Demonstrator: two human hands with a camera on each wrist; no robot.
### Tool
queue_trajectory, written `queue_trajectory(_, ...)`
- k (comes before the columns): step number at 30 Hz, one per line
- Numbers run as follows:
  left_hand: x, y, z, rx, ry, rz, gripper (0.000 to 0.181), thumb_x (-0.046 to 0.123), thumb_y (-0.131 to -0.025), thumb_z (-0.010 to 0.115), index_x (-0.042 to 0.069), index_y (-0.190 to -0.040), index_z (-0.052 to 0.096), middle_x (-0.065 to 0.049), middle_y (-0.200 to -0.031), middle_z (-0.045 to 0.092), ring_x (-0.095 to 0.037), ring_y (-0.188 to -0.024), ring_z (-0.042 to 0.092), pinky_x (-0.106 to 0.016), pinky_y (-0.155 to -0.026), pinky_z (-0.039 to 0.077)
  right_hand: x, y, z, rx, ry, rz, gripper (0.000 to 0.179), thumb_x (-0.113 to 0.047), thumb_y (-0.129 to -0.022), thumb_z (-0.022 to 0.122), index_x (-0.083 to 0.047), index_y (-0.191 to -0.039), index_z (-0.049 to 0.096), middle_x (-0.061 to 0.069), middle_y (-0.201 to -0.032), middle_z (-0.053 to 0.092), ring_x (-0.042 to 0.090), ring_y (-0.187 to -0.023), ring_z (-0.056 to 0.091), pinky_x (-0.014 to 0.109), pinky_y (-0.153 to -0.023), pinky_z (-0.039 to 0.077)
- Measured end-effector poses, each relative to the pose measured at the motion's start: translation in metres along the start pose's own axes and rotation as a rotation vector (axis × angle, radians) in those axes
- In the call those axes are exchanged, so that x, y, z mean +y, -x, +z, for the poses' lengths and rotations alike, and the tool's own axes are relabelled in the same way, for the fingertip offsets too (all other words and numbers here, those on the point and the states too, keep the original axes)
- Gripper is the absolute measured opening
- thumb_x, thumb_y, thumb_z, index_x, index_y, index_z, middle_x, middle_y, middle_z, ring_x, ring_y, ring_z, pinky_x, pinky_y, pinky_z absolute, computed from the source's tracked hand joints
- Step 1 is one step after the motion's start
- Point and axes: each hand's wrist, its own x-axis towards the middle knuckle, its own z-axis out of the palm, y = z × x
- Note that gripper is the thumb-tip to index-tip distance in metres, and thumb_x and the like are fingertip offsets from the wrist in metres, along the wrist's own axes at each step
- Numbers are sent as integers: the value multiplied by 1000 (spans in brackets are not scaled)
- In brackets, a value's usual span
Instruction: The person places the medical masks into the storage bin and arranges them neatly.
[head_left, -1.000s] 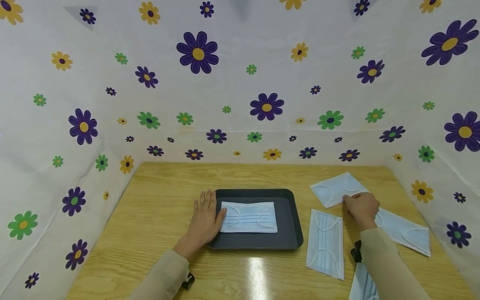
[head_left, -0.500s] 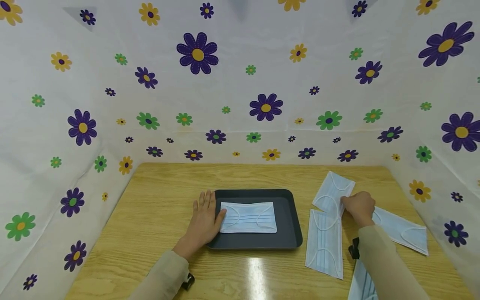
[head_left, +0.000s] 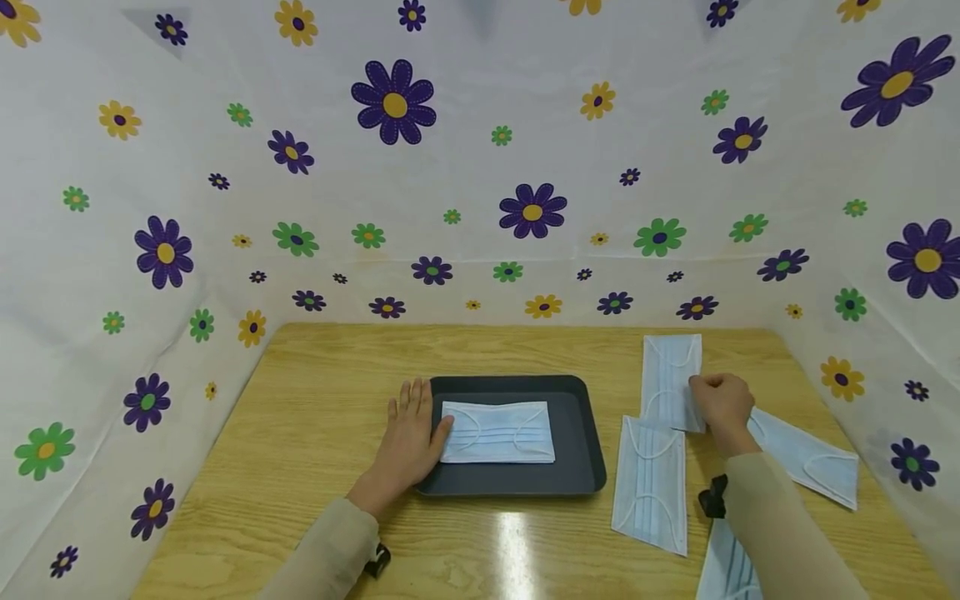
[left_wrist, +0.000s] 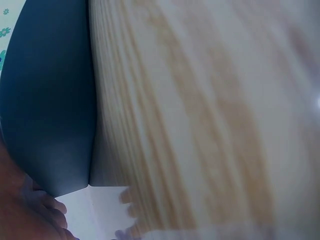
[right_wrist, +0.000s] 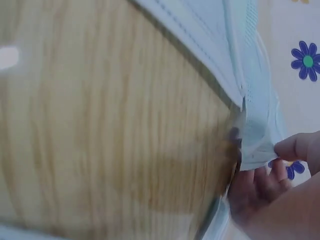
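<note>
My left hand (head_left: 408,437) lies with straight fingers along the left rim of a dark grey tray (head_left: 580,446), its thumb reaching over the rim to the edge of a light-blue face mask (head_left: 497,435) inside. The left wrist view has the tray's outer wall (left_wrist: 50,95) and part of that hand (left_wrist: 15,200). Right of the tray, my right hand (head_left: 723,410) pinches the right edge of another face mask (head_left: 670,371). Thumb and fingers grip a corner of this mask (right_wrist: 257,145) in the right wrist view. Its near end meets a third mask (head_left: 648,492) lying lengthwise.
Beyond the right hand, a slanted mask (head_left: 817,467) lies on the wooden table (head_left: 330,367). One more mask (head_left: 726,571) is partly hidden under the right forearm. A white flower-patterned cloth (head_left: 465,167) walls in the table's back and sides.
My right hand has turned the pinched mask from a slant to lengthwise, in line with the one nearer me. The left hand and tray have stayed put.
</note>
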Motion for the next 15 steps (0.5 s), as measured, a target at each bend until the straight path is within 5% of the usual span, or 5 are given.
queue_trajectory(4, 1, 0, -1, 1, 6, 2, 75, 38, -112, 49, -11, -163, 22, -33, -170, 21, -52, -160, 15, -70, -126, 17, 2, -3, -3, -37, -50, -9, 50, -20, -102, 55, 9, -143, 54, 35, -141, 57, 46, -125, 60, 43, -90, 56)
queue_trajectory(10, 2, 1, -3, -4, 19, -3, 76, 39, -112, 49, -11, -163, 22, -33, -171, 21, -51, -161, 15, -69, -127, 17, 0, -2, -8, -71, -93, 31, 53, -19, -105, 52, 3, -153, 50, 29, -152, 52, 40, -135, 52, 45, -101, 50)
queue_trajectory(15, 2, 1, -3, -7, 14, -4, 75, 38, -112, 48, -11, -163, 22, -32, -171, 21, -51, -161, 16, -69, -127, 18, -11, -1, -14, -89, -300, 139, 54, -22, -108, 51, -3, -158, 45, 20, -169, 34, 35, -157, 34, 46, -125, 37)
